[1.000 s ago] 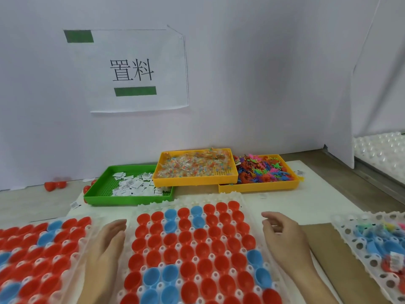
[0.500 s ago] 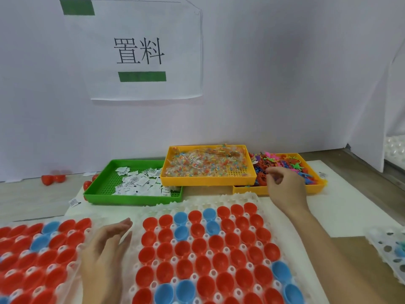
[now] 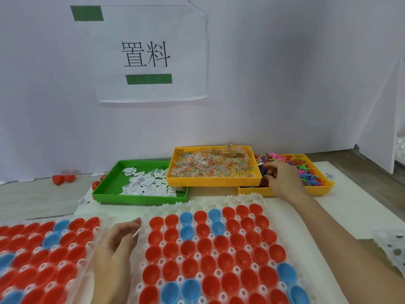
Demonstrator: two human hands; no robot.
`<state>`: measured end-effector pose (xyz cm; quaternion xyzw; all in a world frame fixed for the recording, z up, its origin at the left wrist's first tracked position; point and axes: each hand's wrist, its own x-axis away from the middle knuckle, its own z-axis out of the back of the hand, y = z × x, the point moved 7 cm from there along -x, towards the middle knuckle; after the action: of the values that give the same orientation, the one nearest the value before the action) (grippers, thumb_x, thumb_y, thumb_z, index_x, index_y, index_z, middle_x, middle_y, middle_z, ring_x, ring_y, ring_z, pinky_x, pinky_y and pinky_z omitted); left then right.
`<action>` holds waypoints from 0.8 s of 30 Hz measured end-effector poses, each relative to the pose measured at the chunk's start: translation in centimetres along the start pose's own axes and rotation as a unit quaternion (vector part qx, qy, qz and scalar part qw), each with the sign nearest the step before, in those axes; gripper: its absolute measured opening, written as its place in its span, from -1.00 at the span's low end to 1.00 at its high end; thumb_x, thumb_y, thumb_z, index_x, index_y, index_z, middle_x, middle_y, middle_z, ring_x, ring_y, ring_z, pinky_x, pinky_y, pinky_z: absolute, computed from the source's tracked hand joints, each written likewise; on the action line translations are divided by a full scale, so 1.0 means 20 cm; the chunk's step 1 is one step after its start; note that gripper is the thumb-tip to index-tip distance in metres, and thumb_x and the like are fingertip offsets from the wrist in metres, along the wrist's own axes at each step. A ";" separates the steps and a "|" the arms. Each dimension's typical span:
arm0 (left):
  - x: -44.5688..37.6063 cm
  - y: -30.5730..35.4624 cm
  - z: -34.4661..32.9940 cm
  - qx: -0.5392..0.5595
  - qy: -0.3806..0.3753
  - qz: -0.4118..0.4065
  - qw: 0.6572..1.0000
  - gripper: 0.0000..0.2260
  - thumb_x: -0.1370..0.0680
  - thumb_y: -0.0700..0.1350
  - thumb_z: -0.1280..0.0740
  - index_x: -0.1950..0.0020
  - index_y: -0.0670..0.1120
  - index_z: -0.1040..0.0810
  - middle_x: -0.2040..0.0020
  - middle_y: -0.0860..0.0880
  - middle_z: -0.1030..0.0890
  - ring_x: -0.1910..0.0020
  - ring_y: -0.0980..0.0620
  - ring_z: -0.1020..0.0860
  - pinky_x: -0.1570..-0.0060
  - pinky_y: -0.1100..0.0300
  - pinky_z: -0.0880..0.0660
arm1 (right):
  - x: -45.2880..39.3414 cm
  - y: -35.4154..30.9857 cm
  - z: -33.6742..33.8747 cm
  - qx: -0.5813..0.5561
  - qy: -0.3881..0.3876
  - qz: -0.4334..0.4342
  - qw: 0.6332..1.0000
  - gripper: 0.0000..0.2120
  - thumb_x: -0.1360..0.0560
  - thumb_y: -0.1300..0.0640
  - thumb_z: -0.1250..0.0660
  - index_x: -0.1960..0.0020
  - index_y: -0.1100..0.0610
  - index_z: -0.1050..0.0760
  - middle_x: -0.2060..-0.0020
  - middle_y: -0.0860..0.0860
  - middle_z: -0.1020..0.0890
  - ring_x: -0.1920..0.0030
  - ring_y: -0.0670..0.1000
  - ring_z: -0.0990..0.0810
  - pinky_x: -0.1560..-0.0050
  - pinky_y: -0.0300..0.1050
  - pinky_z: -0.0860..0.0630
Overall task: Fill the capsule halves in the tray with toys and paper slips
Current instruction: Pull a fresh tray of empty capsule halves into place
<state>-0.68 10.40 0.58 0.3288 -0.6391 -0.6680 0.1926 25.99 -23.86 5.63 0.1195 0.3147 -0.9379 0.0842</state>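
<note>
Right grip: my right hand (image 3: 282,181) is down in the right-hand yellow tray (image 3: 317,190), fingers curled into the heap of small coloured toy figures (image 3: 304,171); it looks like a pinch on some of them, though what exactly is caught I cannot tell.
Left grip: my left hand (image 3: 114,249) lies with fingers straight and relaxed along the left edge of the white capsule tray (image 3: 219,199), holding nothing.
Task items: the red and blue capsule halves (image 3: 206,246) sit open side up in that tray, nearest me on the bench (image 3: 39,200); all those visible look unfilled.
Other supplies: paper slips (image 3: 142,183) lie in the green tray (image 3: 140,197); small clear packets fill the middle yellow tray (image 3: 213,181).
Change: a second ago my right hand lay beside the capsule tray; half a second ago it reached the toy tray; now it is deeper in the heap. Left hand unmoved.
Meaning: filling has not begun; this looks like the first pick of toys.
</note>
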 end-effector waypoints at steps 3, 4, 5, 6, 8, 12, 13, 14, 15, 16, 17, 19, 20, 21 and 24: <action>-0.01 -0.01 0.00 0.001 0.001 0.001 1.000 -0.65 -0.55 -0.45 -0.15 0.15 -0.12 -0.64 -0.05 -0.09 -0.70 -0.09 -0.01 -0.65 -0.10 0.08 -0.54 | 0.00 -0.02 0.02 -0.015 0.007 0.015 1.000 -0.66 -0.49 0.37 -0.41 -0.23 0.16 -0.61 0.25 -0.09 -0.53 0.15 -0.03 -0.49 -0.03 -0.07 -0.53; -0.01 -0.01 0.01 0.001 0.002 0.003 1.000 -0.64 -0.55 -0.45 -0.15 0.16 -0.10 -0.64 -0.05 -0.09 -0.70 -0.09 -0.01 -0.65 -0.12 0.05 -0.53 | 0.01 -0.02 0.02 -0.021 0.011 0.016 1.000 -0.67 -0.49 0.38 -0.41 -0.22 0.16 -0.61 0.26 -0.09 -0.52 0.16 -0.03 -0.49 -0.02 -0.07 -0.53; -0.01 -0.02 0.01 0.001 0.003 0.004 1.000 -0.62 -0.55 -0.45 -0.15 0.18 -0.08 -0.65 -0.04 -0.09 -0.70 -0.08 -0.01 -0.65 -0.12 0.04 -0.53 | 0.01 -0.02 0.03 -0.026 0.016 0.016 0.999 -0.67 -0.49 0.39 -0.40 -0.21 0.16 -0.61 0.26 -0.08 -0.53 0.18 -0.04 -0.50 -0.02 -0.07 -0.54; -0.01 -0.02 0.01 0.001 0.004 0.005 1.000 -0.60 -0.55 -0.45 -0.15 0.19 -0.07 -0.65 -0.04 -0.09 -0.70 -0.08 0.00 -0.66 -0.10 0.07 -0.55 | 0.01 -0.02 0.03 -0.031 0.021 0.016 0.999 -0.68 -0.49 0.39 -0.40 -0.21 0.17 -0.62 0.26 -0.07 -0.54 0.18 -0.04 -0.50 -0.01 -0.08 -0.54; -0.01 -0.01 0.01 -0.005 0.003 0.006 1.000 -0.60 -0.56 -0.45 -0.15 0.20 -0.05 -0.65 -0.04 -0.07 -0.70 -0.06 0.03 -0.66 -0.03 0.19 -0.62 | 0.02 -0.02 0.04 -0.041 0.034 0.017 0.998 -0.71 -0.51 0.38 -0.39 -0.18 0.17 -0.63 0.26 -0.05 -0.55 0.18 -0.04 -0.51 0.06 -0.14 -0.50; -0.01 -0.01 0.01 -0.014 0.002 0.006 1.000 -0.61 -0.56 -0.44 -0.15 0.19 -0.05 -0.65 -0.03 -0.05 -0.70 -0.06 0.05 -0.66 -0.04 0.19 -0.62 | 0.04 -0.02 0.09 -0.075 0.078 0.013 0.994 -0.79 -0.52 0.34 -0.39 -0.11 0.15 -0.64 0.22 0.01 -0.62 0.16 -0.02 -0.53 0.23 -0.29 -0.37; -0.01 -0.02 0.01 -0.015 0.003 0.007 1.000 -0.62 -0.56 -0.43 -0.16 0.19 -0.06 -0.65 -0.03 -0.06 -0.70 -0.06 0.04 -0.66 -0.06 0.13 -0.60 | 0.04 -0.03 0.10 -0.084 0.085 0.013 0.993 -0.80 -0.53 0.33 -0.39 -0.10 0.15 -0.64 0.21 0.02 -0.62 0.16 -0.01 -0.54 0.22 -0.25 -0.39; -0.01 -0.02 0.01 -0.017 0.004 0.008 1.000 -0.63 -0.56 -0.43 -0.16 0.19 -0.08 -0.65 -0.03 -0.06 -0.70 -0.06 0.03 -0.66 -0.08 0.09 -0.57 | 0.05 -0.03 0.10 -0.090 0.091 0.012 0.992 -0.81 -0.53 0.33 -0.38 -0.11 0.16 -0.63 0.21 0.03 -0.62 0.16 -0.01 -0.53 0.18 -0.21 -0.41; -0.01 -0.01 0.01 -0.019 0.005 0.009 1.000 -0.64 -0.56 -0.43 -0.15 0.18 -0.10 -0.64 -0.03 -0.07 -0.70 -0.06 0.02 -0.66 -0.08 0.09 -0.57 | 0.06 -0.03 0.11 -0.095 0.097 0.009 0.991 -0.81 -0.53 0.34 -0.38 -0.11 0.17 -0.63 0.20 0.04 -0.62 0.16 0.00 -0.54 0.15 -0.17 -0.42; -0.01 -0.01 0.01 -0.020 0.006 0.010 1.000 -0.65 -0.56 -0.44 -0.15 0.17 -0.11 -0.64 -0.03 -0.07 -0.70 -0.05 0.03 -0.66 -0.05 0.13 -0.60 | 0.06 -0.02 0.12 -0.103 0.106 0.003 0.989 -0.80 -0.54 0.34 -0.37 -0.13 0.18 -0.63 0.18 0.05 -0.62 0.14 0.01 -0.54 0.13 -0.15 -0.43; -0.01 0.00 0.01 -0.021 0.007 0.009 1.000 -0.66 -0.56 -0.44 -0.15 0.17 -0.12 -0.64 -0.03 -0.07 -0.70 -0.03 0.04 -0.67 -0.02 0.19 -0.62 | 0.08 -0.01 0.13 -0.115 0.116 -0.006 0.986 -0.79 -0.55 0.34 -0.36 -0.14 0.19 -0.63 0.16 0.06 -0.62 0.13 0.02 -0.56 0.12 -0.14 -0.46; -0.01 0.00 0.00 -0.023 0.006 0.008 1.000 -0.67 -0.55 -0.45 -0.15 0.16 -0.14 -0.64 -0.03 -0.07 -0.70 0.00 0.08 -0.68 0.00 0.23 -0.63 | 0.11 0.01 0.14 -0.155 0.129 -0.029 0.979 -0.77 -0.57 0.34 -0.33 -0.19 0.19 -0.61 0.11 0.08 -0.63 0.08 0.05 -0.63 0.10 -0.13 -0.55; -0.01 0.00 0.00 -0.024 0.006 0.009 1.000 -0.67 -0.54 -0.45 -0.15 0.15 -0.15 -0.63 -0.03 -0.06 -0.70 0.00 0.08 -0.68 -0.02 0.17 -0.63 | 0.13 0.03 0.14 -0.177 0.129 -0.038 0.975 -0.76 -0.58 0.33 -0.32 -0.22 0.19 -0.61 0.09 0.08 -0.63 0.07 0.06 -0.66 0.11 -0.15 -0.58; -0.01 -0.01 0.00 -0.027 0.005 0.010 1.000 -0.68 -0.54 -0.45 -0.15 0.14 -0.16 -0.63 -0.03 -0.07 -0.70 -0.02 0.04 -0.67 -0.06 0.09 -0.61 | 0.16 0.04 0.15 -0.198 0.127 -0.044 0.971 -0.75 -0.59 0.33 -0.31 -0.23 0.19 -0.60 0.08 0.07 -0.64 0.07 0.05 -0.68 0.14 -0.22 -0.58; -0.02 -0.02 0.00 -0.037 0.003 0.013 0.999 -0.71 -0.54 -0.46 -0.15 0.12 -0.20 -0.62 -0.04 -0.08 -0.70 -0.10 -0.05 -0.64 -0.13 -0.02 -0.52 | 0.25 0.07 0.15 -0.273 0.121 -0.058 0.953 -0.76 -0.59 0.33 -0.29 -0.18 0.16 -0.63 0.12 -0.09 -0.65 0.15 -0.12 -0.69 0.17 -0.37 -0.55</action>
<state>-0.43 10.75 0.32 0.3154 -0.6176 -0.6874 0.2156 21.08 -27.25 5.80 0.1865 0.5731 -0.7978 0.0201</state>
